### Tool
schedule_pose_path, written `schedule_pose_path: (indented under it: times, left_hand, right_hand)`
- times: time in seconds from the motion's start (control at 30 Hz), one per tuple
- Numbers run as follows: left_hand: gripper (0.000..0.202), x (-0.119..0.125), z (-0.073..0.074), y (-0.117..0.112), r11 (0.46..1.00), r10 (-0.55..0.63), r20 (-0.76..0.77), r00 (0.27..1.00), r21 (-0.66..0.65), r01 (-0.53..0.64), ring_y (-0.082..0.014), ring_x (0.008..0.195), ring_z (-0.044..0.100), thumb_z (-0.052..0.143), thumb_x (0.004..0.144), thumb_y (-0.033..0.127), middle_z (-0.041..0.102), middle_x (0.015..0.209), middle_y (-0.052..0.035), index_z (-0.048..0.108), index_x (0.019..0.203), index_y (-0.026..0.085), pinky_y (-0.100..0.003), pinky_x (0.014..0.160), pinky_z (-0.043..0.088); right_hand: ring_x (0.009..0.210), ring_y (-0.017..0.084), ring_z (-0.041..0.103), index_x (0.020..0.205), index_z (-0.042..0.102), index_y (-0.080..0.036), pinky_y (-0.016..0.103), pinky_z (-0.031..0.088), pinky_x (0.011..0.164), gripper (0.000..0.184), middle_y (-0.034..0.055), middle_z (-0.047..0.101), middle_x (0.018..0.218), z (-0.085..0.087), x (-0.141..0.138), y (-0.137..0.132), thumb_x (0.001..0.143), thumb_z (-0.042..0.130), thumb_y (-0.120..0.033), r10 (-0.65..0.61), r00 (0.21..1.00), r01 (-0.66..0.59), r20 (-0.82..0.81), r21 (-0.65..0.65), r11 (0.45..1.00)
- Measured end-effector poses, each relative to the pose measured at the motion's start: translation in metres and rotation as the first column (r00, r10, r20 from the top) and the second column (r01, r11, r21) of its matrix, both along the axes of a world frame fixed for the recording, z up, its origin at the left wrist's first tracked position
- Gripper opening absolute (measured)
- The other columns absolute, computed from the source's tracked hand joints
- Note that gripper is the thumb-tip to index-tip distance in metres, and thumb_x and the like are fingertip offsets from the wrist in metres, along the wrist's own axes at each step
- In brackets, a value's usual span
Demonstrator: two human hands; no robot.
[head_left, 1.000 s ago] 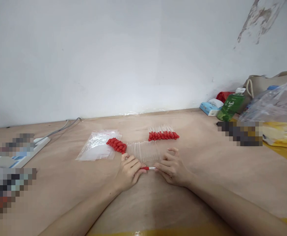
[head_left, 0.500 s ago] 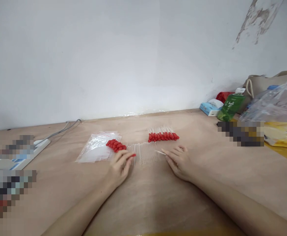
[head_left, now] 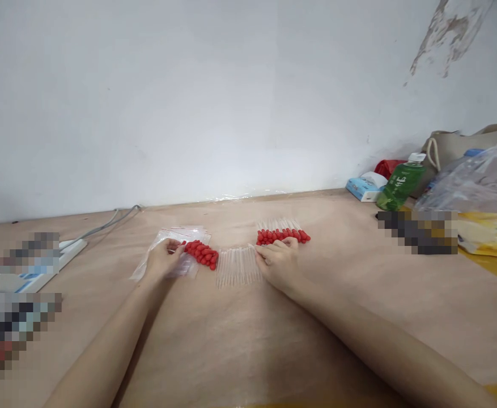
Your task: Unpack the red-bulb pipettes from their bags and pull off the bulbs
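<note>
My left hand (head_left: 163, 258) rests on a stack of clear zip bags (head_left: 167, 255), its fingertips pinched on a red bulb at the left end of a pile of red rubber bulbs (head_left: 203, 253). My right hand (head_left: 276, 262) is closed in a pinch on a thin clear tube at the right end of a row of clear tubes (head_left: 236, 266). Just beyond its knuckles lies a row of droppers with red bulbs fitted (head_left: 283, 234).
The brown covered table (head_left: 239, 340) meets a white wall behind. A white power strip with cable (head_left: 67, 245) lies at the left. At the right stand a green bottle (head_left: 399, 185), a tissue pack (head_left: 362, 186), a canvas bag (head_left: 461, 144) and plastic bags (head_left: 481, 181).
One second ago both hands held a single dropper together near me. They pulled apart, the left carrying the red bulb to the bulb pile, the right carrying the clear tube to the tube row.
</note>
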State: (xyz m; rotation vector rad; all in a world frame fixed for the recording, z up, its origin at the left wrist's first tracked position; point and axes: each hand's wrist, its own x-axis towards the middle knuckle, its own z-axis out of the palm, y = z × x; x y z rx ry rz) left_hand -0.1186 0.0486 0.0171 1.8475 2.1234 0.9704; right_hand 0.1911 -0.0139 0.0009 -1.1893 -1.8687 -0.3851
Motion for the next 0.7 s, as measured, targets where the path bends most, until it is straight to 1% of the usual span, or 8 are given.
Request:
schedule_pose_path:
  times: [0.13, 0.27, 0.4, 0.5, 0.57, 0.6, 0.63, 0.7]
  left_hand:
    - [0.030, 0.001, -0.002, -0.002, 0.999, -0.034, -0.068, 0.997, -0.029, 0.032, -0.0201, 0.072, 0.059, 0.043, 0.073, 0.043, 0.065, 0.078, -0.0051, 0.058, 0.079, 0.017, -0.029, 0.066, 0.044]
    - [0.034, -0.003, 0.000, 0.001, 0.996, -0.092, -0.078, 0.993, -0.028, 0.091, -0.0220, 0.083, 0.060, 0.037, 0.075, 0.039, 0.066, 0.089, -0.0073, 0.060, 0.085, 0.017, -0.030, 0.074, 0.043]
    - [0.037, -0.008, 0.000, 0.005, 0.992, -0.121, -0.038, 0.992, -0.030, 0.120, -0.0193, 0.083, 0.061, 0.033, 0.078, 0.035, 0.066, 0.093, -0.0077, 0.058, 0.097, 0.015, -0.028, 0.073, 0.045]
    - [0.035, -0.006, 0.008, 0.001, 0.999, -0.033, -0.076, 0.997, 0.014, 0.034, -0.0198, 0.076, 0.061, 0.038, 0.077, 0.036, 0.067, 0.089, -0.0067, 0.059, 0.097, 0.017, -0.029, 0.068, 0.044]
    - [0.030, 0.005, 0.017, -0.006, 0.996, 0.048, -0.141, 0.989, 0.081, -0.037, -0.0195, 0.069, 0.059, 0.043, 0.076, 0.037, 0.066, 0.086, -0.0047, 0.061, 0.093, 0.020, -0.029, 0.065, 0.043]
    - [0.027, 0.013, 0.022, -0.009, 0.992, 0.061, -0.170, 0.984, 0.118, -0.041, -0.0188, 0.067, 0.058, 0.045, 0.075, 0.037, 0.066, 0.086, -0.0034, 0.061, 0.091, 0.021, -0.029, 0.064, 0.042]
    - [0.025, 0.024, 0.027, -0.013, 0.989, 0.029, -0.189, 0.982, 0.145, -0.001, -0.0182, 0.066, 0.057, 0.046, 0.075, 0.036, 0.066, 0.086, -0.0024, 0.061, 0.089, 0.022, -0.029, 0.064, 0.042]
    - [0.021, 0.050, 0.033, -0.019, 0.971, -0.117, -0.213, 0.970, 0.180, 0.157, -0.0177, 0.069, 0.056, 0.049, 0.075, 0.035, 0.065, 0.087, -0.0016, 0.061, 0.085, 0.021, -0.028, 0.065, 0.041]
  right_hand:
    - [0.061, 0.011, 0.044, 0.067, 0.062, -0.019, 0.036, 0.020, 0.079, 0.015, -0.0004, 0.062, 0.057, -0.004, -0.016, 0.002, 0.078, 0.050, -0.018, -0.031, 0.997, 0.031, 0.067, -0.002, 1.000]
    - [0.066, 0.014, 0.045, 0.069, 0.061, -0.019, 0.037, 0.021, 0.078, 0.014, 0.0003, 0.062, 0.059, -0.009, -0.023, -0.003, 0.078, 0.050, -0.020, 0.009, 0.994, -0.002, 0.112, -0.065, 0.998]
    - [0.075, 0.017, 0.047, 0.078, 0.064, -0.020, 0.040, 0.020, 0.082, 0.021, 0.0023, 0.062, 0.068, -0.012, -0.025, -0.009, 0.081, 0.050, -0.036, 0.061, 0.990, -0.045, 0.126, -0.121, 0.992]
    - [0.080, 0.019, 0.046, 0.083, 0.065, -0.020, 0.042, 0.020, 0.083, 0.035, 0.0041, 0.061, 0.074, -0.011, -0.026, -0.012, 0.078, 0.049, -0.052, 0.093, 0.987, -0.071, 0.131, -0.163, 0.984]
    - [0.081, 0.019, 0.045, 0.085, 0.065, -0.020, 0.042, 0.021, 0.083, 0.042, 0.0054, 0.060, 0.079, -0.009, -0.025, -0.014, 0.076, 0.047, -0.057, 0.108, 0.985, -0.082, 0.133, -0.184, 0.979]
    - [0.082, 0.019, 0.045, 0.086, 0.065, -0.020, 0.042, 0.021, 0.083, 0.043, 0.0058, 0.060, 0.080, -0.008, -0.024, -0.015, 0.076, 0.047, -0.058, 0.110, 0.985, -0.084, 0.131, -0.189, 0.978]
    - [0.082, 0.019, 0.045, 0.087, 0.065, -0.020, 0.041, 0.021, 0.083, 0.043, 0.0060, 0.060, 0.081, -0.006, -0.023, -0.015, 0.077, 0.047, -0.057, 0.108, 0.986, -0.082, 0.129, -0.191, 0.978]
    - [0.081, 0.018, 0.045, 0.086, 0.065, -0.020, 0.040, 0.021, 0.082, 0.037, 0.0056, 0.060, 0.080, -0.002, -0.019, -0.016, 0.079, 0.047, -0.052, 0.096, 0.987, -0.072, 0.125, -0.186, 0.980]
